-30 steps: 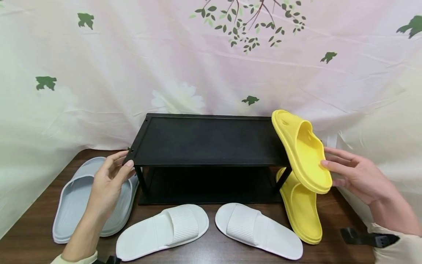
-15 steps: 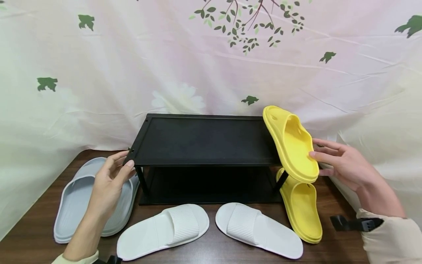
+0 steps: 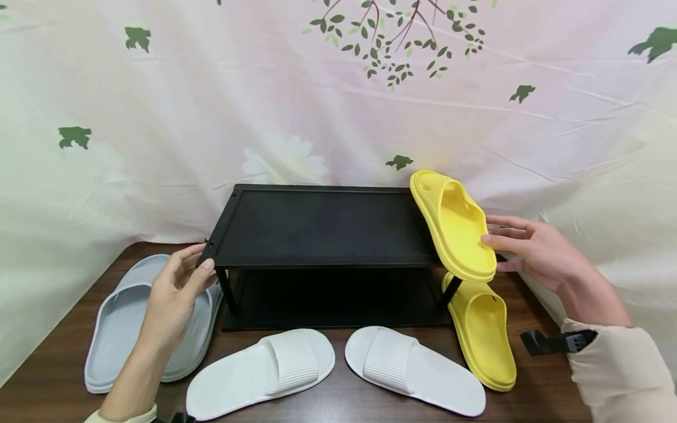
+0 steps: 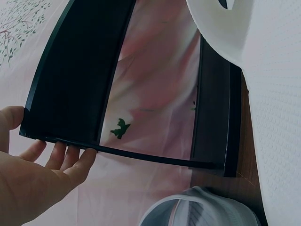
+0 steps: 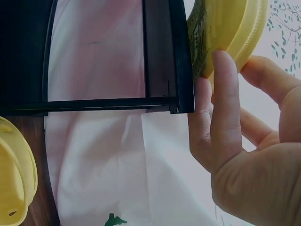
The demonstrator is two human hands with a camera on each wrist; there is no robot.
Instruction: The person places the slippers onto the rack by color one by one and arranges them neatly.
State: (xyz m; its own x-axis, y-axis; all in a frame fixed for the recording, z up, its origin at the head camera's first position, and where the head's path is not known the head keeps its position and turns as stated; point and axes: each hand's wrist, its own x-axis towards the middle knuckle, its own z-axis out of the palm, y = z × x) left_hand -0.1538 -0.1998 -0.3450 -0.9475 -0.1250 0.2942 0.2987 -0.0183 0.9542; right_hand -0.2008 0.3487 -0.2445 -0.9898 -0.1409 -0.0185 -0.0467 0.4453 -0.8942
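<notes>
A two-tier black shoe rack (image 3: 322, 226) stands in the middle of the table. My left hand (image 3: 174, 291) holds its left front corner, thumb on the top and fingers along the side edge. My right hand (image 3: 547, 258) pinches the outer side of a yellow slipper (image 3: 468, 252) between thumb and fingers. That slipper overlaps the right end of the top shelf, toe toward the back wall; in the right wrist view its sole (image 5: 230, 23) is right by the shelf edge. Its mate, a second yellow slipper (image 3: 489, 341), lies on the table beside the rack's right leg, partly hidden.
Two white slippers, left (image 3: 264, 370) and right (image 3: 412, 370), lie in front of the rack, toes pointing inward. A pair of grey slippers (image 3: 119, 329) lies at the left, partly behind my left forearm. A patterned cloth (image 3: 185, 117) hangs close behind the rack.
My right hand has moved left and slightly back with the yellow slipper, bringing it further over the rack's right end. The left hand has stayed on the rack corner.
</notes>
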